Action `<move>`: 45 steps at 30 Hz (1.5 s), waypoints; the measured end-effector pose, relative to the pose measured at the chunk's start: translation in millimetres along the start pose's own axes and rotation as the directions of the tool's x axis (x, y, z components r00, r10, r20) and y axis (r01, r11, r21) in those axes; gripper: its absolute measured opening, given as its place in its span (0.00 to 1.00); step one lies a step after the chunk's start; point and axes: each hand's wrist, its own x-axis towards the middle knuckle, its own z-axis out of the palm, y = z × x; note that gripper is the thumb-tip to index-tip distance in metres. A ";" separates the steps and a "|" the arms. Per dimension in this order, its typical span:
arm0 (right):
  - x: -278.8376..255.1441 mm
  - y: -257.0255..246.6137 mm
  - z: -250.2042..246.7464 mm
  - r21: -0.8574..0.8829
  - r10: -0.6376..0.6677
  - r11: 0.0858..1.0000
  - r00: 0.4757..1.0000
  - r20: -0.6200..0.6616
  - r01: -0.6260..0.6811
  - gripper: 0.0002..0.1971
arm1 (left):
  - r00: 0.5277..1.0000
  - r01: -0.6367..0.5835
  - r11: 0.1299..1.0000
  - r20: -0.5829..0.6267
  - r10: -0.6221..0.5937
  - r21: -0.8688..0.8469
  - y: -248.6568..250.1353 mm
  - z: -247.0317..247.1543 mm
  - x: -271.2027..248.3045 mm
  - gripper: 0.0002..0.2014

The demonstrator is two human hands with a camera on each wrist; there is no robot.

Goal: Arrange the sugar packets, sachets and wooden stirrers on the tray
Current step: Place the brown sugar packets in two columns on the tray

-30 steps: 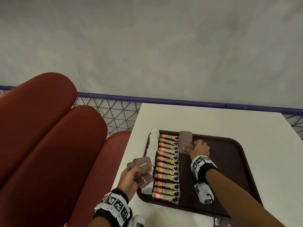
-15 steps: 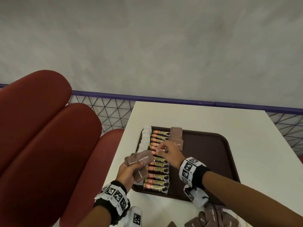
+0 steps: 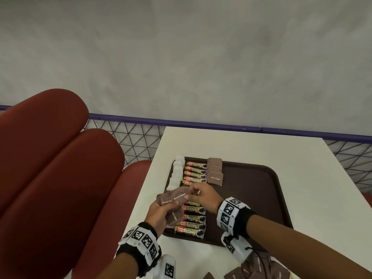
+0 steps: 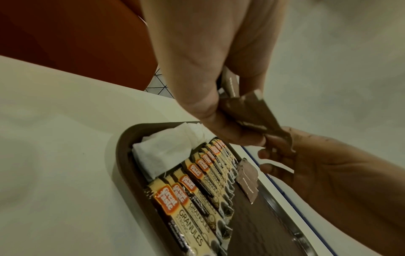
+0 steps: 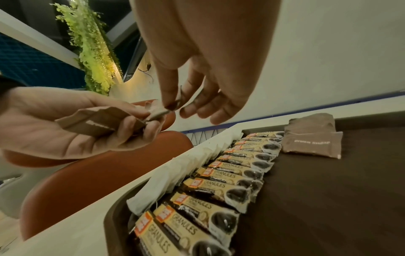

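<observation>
the left hand [image 3: 159, 212] hovers above the near left corner of the tray [image 3: 275, 190], fingers curled round a bunch of brown sugar packets [image 3: 173, 198]. the right hand [image 3: 205, 195] is beside it over the tray, thumb and forefinger pinching the top packet of that bunch by its end; its other fingers [image 5: 197, 110] hang loose.

on the tray, along its left edge, runs a row of white sachets [image 3: 177, 172]. just right of them lies a column of coffee sticks [image 3: 194, 218] marked "granules", overlapping one another from the far end of the tray to the near end. at the far end, touching the right side of that column, a short overlapping row of packets [image 3: 215, 171] lies flat, the nearest one reading "brown sugar".

the tray sits on a white table [image 3: 312, 178]. more loose packets [image 3: 257, 268] lie on the table near the tray's near edge, by the right forearm. red seat cushions [image 3: 56, 158] stand left of the table.
</observation>
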 end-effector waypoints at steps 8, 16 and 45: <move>10.3 32.0 -42.3 -0.005 0.304 0.940 0.847 -0.436 -0.340 0.07 | 0.998 0.058 0.998 -0.017 -0.058 -0.022 -3.8 -10.9 8.1 0.19; 22.3 74.0 -62.9 0.038 0.530 0.820 0.734 -0.425 -0.571 0.08 | 0.998 0.042 0.998 -0.044 -0.044 -0.050 -2.6 -24.0 12.9 0.16; 24.2 58.3 -45.4 -0.352 0.270 0.784 0.792 -0.547 -0.510 0.18 | 0.999 -0.014 0.993 -0.039 0.010 -0.115 1.8 -26.5 16.5 0.16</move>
